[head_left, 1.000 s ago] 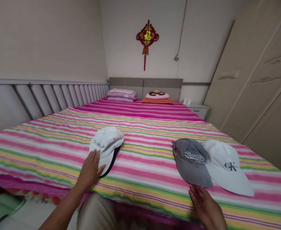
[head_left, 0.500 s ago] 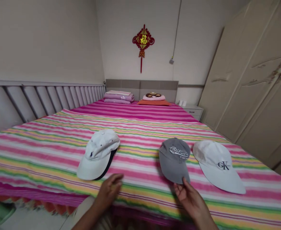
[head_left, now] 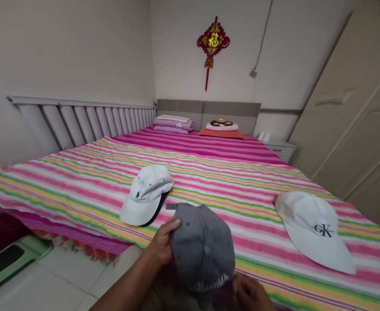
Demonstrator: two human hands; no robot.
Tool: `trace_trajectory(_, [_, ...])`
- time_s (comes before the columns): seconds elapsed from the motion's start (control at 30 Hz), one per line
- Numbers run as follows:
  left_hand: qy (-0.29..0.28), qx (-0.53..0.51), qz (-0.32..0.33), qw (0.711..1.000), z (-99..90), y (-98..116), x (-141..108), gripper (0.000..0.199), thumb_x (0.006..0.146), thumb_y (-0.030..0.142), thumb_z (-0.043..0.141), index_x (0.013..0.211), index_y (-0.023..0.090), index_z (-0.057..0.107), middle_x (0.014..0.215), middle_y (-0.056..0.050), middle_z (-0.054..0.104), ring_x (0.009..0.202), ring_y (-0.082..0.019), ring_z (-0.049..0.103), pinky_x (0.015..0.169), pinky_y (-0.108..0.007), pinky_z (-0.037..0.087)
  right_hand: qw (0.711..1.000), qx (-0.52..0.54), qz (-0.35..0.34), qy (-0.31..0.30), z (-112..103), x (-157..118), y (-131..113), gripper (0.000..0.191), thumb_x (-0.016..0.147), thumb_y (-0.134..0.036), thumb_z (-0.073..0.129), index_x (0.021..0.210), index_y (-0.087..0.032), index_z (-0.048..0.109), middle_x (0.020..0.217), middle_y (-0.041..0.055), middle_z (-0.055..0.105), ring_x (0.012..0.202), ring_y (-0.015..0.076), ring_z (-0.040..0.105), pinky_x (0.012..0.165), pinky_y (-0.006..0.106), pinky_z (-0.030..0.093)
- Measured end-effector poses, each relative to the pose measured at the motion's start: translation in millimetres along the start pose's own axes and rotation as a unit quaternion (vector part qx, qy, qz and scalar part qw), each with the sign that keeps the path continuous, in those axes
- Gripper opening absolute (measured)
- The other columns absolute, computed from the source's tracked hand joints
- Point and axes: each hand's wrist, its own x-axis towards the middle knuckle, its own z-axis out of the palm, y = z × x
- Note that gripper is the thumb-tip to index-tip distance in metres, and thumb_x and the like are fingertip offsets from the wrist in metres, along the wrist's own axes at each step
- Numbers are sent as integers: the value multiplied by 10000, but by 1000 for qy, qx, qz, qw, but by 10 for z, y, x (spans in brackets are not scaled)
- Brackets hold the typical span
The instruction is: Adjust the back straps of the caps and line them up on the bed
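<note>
A grey cap (head_left: 203, 246) is held up near the bed's front edge, its crown facing me and its white lettering at the bottom. My left hand (head_left: 164, 244) grips its left rim, thumb on the outside, near the back strap. At the cap's lower right is my right hand (head_left: 250, 293), dark and blurred, its fingers bent; whether it grips the brim is hidden. A white cap with a small dark logo (head_left: 147, 194) lies on the striped bedspread (head_left: 89, 172) to the left. Another white cap, with black letters (head_left: 316, 231), rests on the right.
Folded purple bedding (head_left: 173, 124) and a pink folded item on orange cloth (head_left: 220, 134) sit by the headboard (head_left: 232, 113). A green stool (head_left: 24, 259) stands at lower left. A nightstand (head_left: 280, 149) and wardrobe (head_left: 339, 129) are at right.
The grey cap has come off the bedspread, moved left and closer to me, and turned around. My left hand has taken hold of it. The view has shifted left.
</note>
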Motion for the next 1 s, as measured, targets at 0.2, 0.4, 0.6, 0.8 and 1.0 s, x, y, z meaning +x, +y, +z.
trace_trajectory(0.2, [-112,186,-51,975,198,-137,-230,207,673,286,615,776,120,684,710,-61,681,710,-192,622,690,-281,431,981,-42,-176,67,-18,54,-1060,323,744,-452,522,912,-192,618,916,70,636,878,215,559,769,301,424])
trace_trajectory(0.4, [-142,237,-79,958,258,-102,-302,273,529,138,670,802,139,681,692,-27,657,626,-124,564,596,-206,383,982,44,-113,-148,286,53,-1189,278,750,-404,559,873,-168,637,726,26,645,686,159,587,673,281,457])
trace_trajectory(0.6, [-110,194,-11,975,277,-158,-255,230,575,274,690,725,114,620,606,-37,617,550,-116,526,547,-213,353,985,27,-144,-94,318,47,-1123,261,711,-362,619,878,-162,625,752,39,655,690,168,596,635,279,472])
trace_trajectory(0.8, [-100,212,7,972,294,-227,-223,223,571,240,709,705,116,582,572,-21,594,524,-96,505,544,-202,352,930,-173,-322,-32,299,-32,-1199,185,796,-257,531,944,-198,624,819,49,645,759,166,599,668,270,475])
trace_trajectory(1.0, [-84,315,39,945,275,-186,-248,259,578,296,721,686,124,559,589,22,519,526,-59,420,514,-174,303,827,-309,-469,21,323,-98,-1255,226,837,-175,457,1014,-210,594,806,51,650,732,158,592,617,270,472])
